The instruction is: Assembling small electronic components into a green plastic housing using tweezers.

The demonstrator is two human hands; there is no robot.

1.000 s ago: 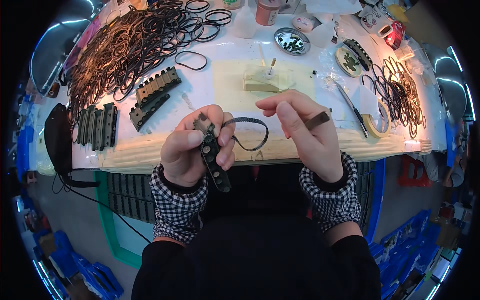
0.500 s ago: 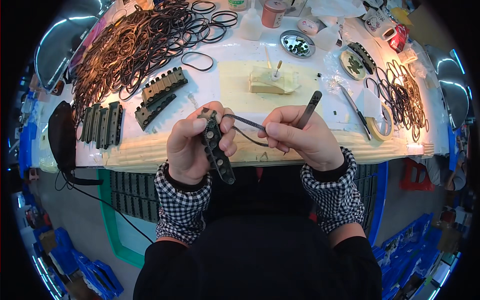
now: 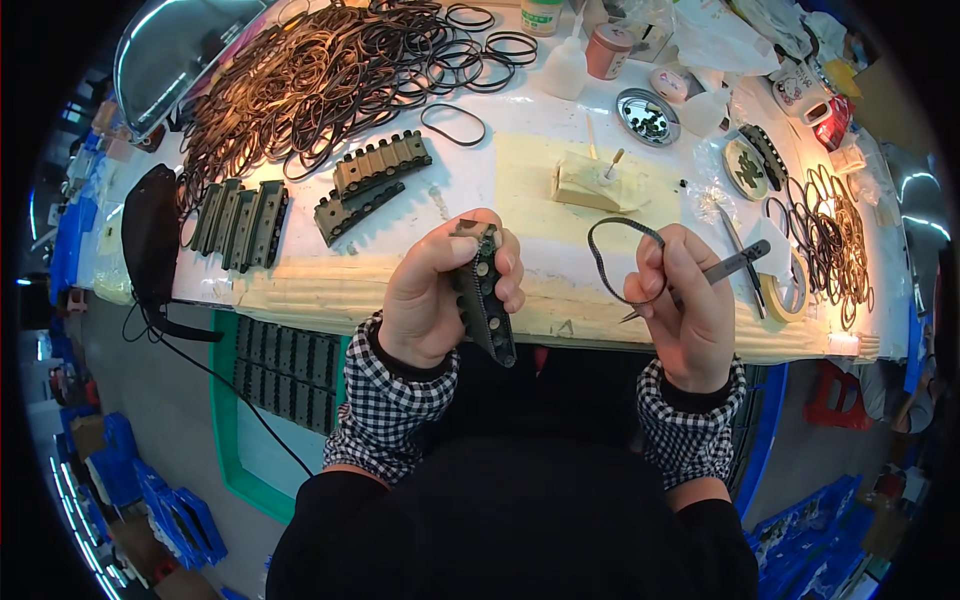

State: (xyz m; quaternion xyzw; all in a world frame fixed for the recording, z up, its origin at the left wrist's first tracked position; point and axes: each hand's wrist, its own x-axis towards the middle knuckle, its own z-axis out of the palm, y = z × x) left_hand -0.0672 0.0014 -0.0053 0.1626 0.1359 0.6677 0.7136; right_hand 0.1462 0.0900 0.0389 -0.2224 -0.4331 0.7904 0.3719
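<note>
My left hand is closed around a long dark green part with small round wheels, like the running gear of a model tank. A dark ribbed band runs along this part, with my thumb on its upper end. To the right, my right hand pinches a thin black ribbed rubber loop, which stands out in an open curve apart from the green part. The same hand also holds a pair of dark tweezers, their thin tip pointing left beneath the loop.
A big heap of rubber loops covers the table's far left. Similar green parts lie in front of it. A wooden block, a round tin, a knife and a tape roll are farther right.
The rubber loop, earlier stretching from the green part to my right hand, is now apart from that part. My right hand has moved away to the right, and the view has shifted.
</note>
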